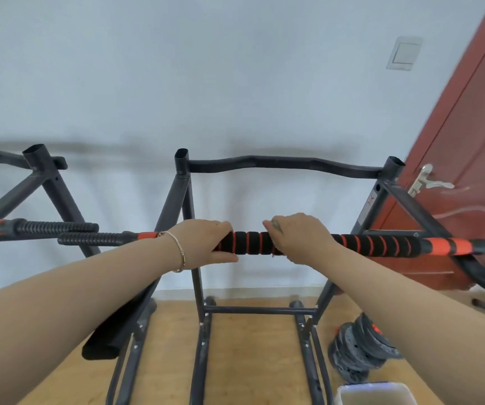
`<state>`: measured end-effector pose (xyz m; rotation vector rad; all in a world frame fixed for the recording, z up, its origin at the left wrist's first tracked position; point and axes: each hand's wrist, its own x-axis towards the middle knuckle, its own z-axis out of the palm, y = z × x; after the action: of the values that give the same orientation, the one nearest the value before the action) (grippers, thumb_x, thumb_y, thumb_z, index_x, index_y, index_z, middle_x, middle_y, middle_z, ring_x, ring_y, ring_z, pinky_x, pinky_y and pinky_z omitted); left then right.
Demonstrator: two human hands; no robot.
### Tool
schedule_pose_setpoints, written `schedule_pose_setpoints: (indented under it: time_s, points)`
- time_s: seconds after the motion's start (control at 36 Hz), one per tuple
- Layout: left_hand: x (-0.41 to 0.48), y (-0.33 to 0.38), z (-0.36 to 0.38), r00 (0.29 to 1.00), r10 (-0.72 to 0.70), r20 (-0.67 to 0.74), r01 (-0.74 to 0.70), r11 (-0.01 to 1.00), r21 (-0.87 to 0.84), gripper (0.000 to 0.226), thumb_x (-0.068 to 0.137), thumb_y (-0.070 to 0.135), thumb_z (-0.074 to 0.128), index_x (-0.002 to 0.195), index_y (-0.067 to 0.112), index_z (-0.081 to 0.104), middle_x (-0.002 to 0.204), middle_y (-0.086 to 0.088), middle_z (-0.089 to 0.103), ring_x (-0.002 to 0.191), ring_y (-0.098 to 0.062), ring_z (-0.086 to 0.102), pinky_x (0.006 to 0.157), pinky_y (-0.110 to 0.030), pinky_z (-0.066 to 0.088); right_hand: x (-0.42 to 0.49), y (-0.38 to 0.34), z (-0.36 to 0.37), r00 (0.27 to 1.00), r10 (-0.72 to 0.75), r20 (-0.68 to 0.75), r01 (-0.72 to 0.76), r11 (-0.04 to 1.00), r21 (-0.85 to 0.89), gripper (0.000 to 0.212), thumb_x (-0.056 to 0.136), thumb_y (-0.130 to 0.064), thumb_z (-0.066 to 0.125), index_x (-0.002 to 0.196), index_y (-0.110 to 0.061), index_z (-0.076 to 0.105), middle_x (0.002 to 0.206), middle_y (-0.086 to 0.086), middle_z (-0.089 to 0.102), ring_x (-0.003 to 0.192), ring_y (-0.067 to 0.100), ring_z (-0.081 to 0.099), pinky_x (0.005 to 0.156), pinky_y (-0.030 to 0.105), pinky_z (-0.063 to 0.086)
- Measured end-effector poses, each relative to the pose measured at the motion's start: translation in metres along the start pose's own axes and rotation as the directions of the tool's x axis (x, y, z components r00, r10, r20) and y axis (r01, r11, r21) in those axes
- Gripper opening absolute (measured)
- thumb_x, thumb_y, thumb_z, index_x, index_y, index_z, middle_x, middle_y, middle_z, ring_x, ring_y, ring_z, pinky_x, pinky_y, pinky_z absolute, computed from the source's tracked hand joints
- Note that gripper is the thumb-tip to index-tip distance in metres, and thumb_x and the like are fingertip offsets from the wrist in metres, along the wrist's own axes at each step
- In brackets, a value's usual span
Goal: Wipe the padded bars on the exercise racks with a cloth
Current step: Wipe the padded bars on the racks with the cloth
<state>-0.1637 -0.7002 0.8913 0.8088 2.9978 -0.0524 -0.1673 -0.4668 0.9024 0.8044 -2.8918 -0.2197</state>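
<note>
The bar (250,242), padded in black foam with orange rings, lies level across the view, its long axis running left to right, just in front of the person at arm's reach. The left hand (206,241) is curled round the bar at the left end of the padding. The right hand (296,238) is wrapped over it just beside, leaving a short bare stretch of foam between the two. A grey scrap, probably the cloth (275,225), shows at the right hand's fingers; most of it is hidden.

The longer run of foam lies to the right of the right hand, out toward the orange end. That hand is the nearer one, so the wipe likely slides rightward along the axis while the left hand steadies the bar.

The bar belongs to a dark rack (182,200) standing by the wall (235,68). Plates (361,346) are stacked on the floor (250,361) near a red door (469,141).
</note>
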Motion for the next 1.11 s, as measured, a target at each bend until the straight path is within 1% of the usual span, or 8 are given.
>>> schedule_pose_setpoints:
  time_s: [0.19, 0.33, 0.47, 0.56, 0.61, 0.86, 1.0, 1.11]
  points:
    - [0.01, -0.01, -0.005, 0.995, -0.011, 0.099, 0.025, 0.99, -0.138, 0.032, 0.088, 0.067, 0.05, 0.094, 0.036, 0.048, 0.077, 0.01, 0.059, 0.069, -0.009, 0.059, 0.071, -0.031, 0.055, 0.004, 0.039, -0.015, 0.847, 0.526, -0.074, -0.288, 0.572, 0.768, 0.058, 0.108, -0.034, 0.035, 0.057, -0.012, 0.049, 0.067, -0.001, 0.061, 0.069, 0.007, 0.056, 0.073, 0.027, 0.035]
    - [0.018, -0.01, -0.013, 0.991, -0.023, 0.131, 0.047, 0.981, -0.186, 0.039, 0.088, 0.068, 0.048, 0.112, 0.038, 0.052, 0.085, 0.012, 0.062, 0.076, -0.008, 0.061, 0.076, -0.032, 0.055, -0.017, 0.045, -0.013, 0.93, 0.367, -0.013, -0.272, 0.713, 0.646, 0.053, 0.105, -0.048, 0.028, 0.074, -0.014, 0.053, 0.066, 0.005, 0.062, 0.064, 0.021, 0.062, 0.067, 0.033, 0.047]
    - [0.022, 0.006, -0.012, 0.994, -0.011, 0.104, 0.019, 0.997, -0.075, 0.047, 0.089, 0.067, 0.048, 0.119, 0.032, 0.046, 0.086, 0.011, 0.06, 0.075, -0.008, 0.06, 0.074, -0.032, 0.055, -0.028, 0.035, 0.026, 0.984, 0.101, -0.149, -0.092, 0.993, 0.07, 0.057, 0.098, -0.065, 0.024, 0.095, -0.02, 0.06, 0.075, -0.008, 0.06, 0.061, 0.016, 0.057, 0.056, 0.035, 0.053]
    - [0.023, 0.007, -0.009, 0.996, -0.039, 0.082, 0.041, 0.999, -0.023, 0.046, 0.09, 0.067, 0.045, 0.113, 0.027, 0.049, 0.081, 0.008, 0.061, 0.071, -0.012, 0.061, 0.073, -0.035, 0.056, -0.022, 0.037, 0.019, 0.988, 0.03, -0.153, -0.027, 0.999, 0.017, 0.029, 0.089, -0.038, 0.07, 0.094, -0.019, 0.05, 0.062, -0.008, 0.041, 0.046, 0.016, 0.048, 0.038, 0.03, 0.046]
    - [0.025, 0.005, -0.009, 0.995, -0.051, 0.084, 0.052, 0.999, -0.012, 0.047, 0.09, 0.067, 0.044, 0.111, 0.026, 0.049, 0.08, 0.007, 0.061, 0.071, -0.014, 0.061, 0.073, -0.037, 0.056, -0.012, 0.036, 0.012, 0.997, 0.025, -0.072, -0.027, 1.0, -0.016, 0.016, 0.097, -0.025, 0.06, 0.1, -0.016, 0.047, 0.064, -0.004, 0.04, 0.05, 0.02, 0.046, 0.04, 0.027, 0.039]
    - [0.024, 0.004, -0.009, 0.999, -0.03, 0.035, 0.03, 1.0, -0.008, 0.05, 0.088, 0.068, 0.05, 0.117, 0.027, 0.05, 0.088, 0.01, 0.06, 0.077, -0.012, 0.06, 0.073, -0.031, 0.054, 0.022, 0.051, -0.008, 0.922, 0.314, 0.225, -0.381, 0.834, 0.399, 0.049, 0.108, -0.041, 0.027, 0.071, -0.015, 0.047, 0.074, 0.004, 0.051, 0.078, 0.027, 0.052, 0.074, 0.036, 0.04]
    - [0.02, -0.007, -0.006, 0.997, -0.069, 0.032, 0.068, 0.997, 0.021, 0.055, 0.08, 0.069, 0.06, 0.112, 0.027, 0.047, 0.088, 0.01, 0.061, 0.076, -0.012, 0.061, 0.074, -0.034, 0.057, 0.023, 0.025, -0.017, 0.933, 0.315, -0.172, -0.138, 0.758, 0.637, 0.051, 0.105, -0.045, 0.034, 0.076, -0.008, 0.053, 0.068, 0.011, 0.064, 0.066, 0.03, 0.06, 0.07, 0.045, 0.052]
    - [0.023, -0.006, -0.003, 0.992, -0.121, 0.042, 0.122, 0.992, -0.025, 0.04, 0.082, 0.064, 0.06, 0.088, 0.026, 0.05, 0.073, 0.008, 0.058, 0.069, -0.013, 0.058, 0.069, -0.034, 0.054, 0.02, -0.023, -0.013, 0.998, 0.032, -0.055, -0.009, 0.931, 0.364, 0.053, 0.103, -0.058, 0.027, 0.086, -0.015, 0.054, 0.07, 0.0, 0.056, 0.062, 0.022, 0.054, 0.059, 0.036, 0.048]
